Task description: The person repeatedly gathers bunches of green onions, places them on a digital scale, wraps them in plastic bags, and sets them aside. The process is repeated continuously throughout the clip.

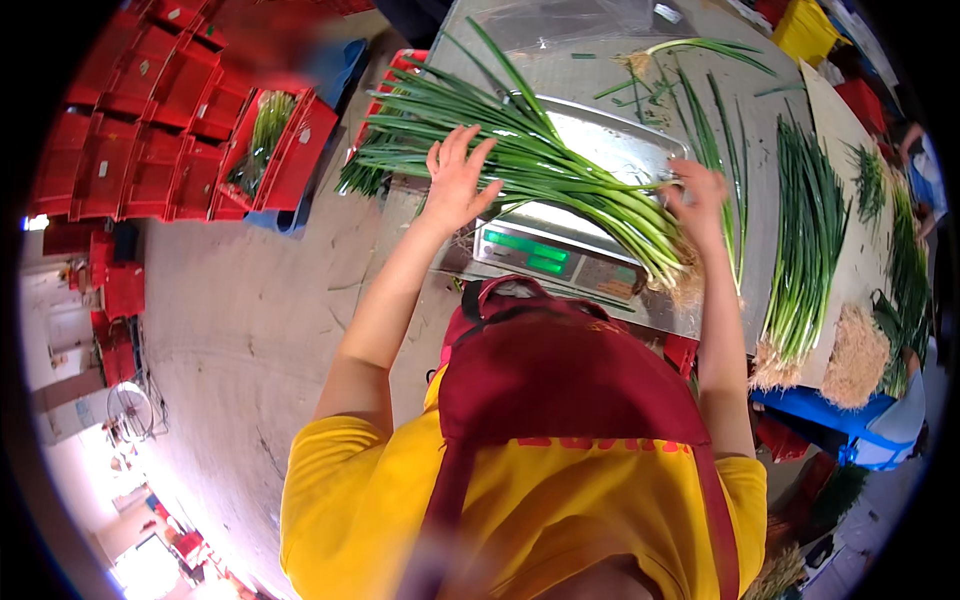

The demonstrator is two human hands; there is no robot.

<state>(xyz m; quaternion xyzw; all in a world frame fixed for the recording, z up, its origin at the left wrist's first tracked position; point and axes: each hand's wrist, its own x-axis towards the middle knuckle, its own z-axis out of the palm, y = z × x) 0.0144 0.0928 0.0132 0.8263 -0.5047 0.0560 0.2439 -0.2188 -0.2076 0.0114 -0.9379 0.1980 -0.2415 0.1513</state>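
A large bunch of spring onions lies slantwise over the metal pan of a digital scale with a lit green display. Its leaves point up and left, its pale roots down and right. Over the leaves, my left hand is spread, fingers apart and closed on nothing. My right hand is beside the white stalk ends, slightly blurred. One stalk sticks out from the bunch to its fingertips; whether they pinch it is unclear.
Loose spring onions and leaf scraps lie on the metal table beyond the scale. Another bunch lies to the right. A red crate stands behind the leaves. Stacked red crates are at left. People are partly visible at far right.
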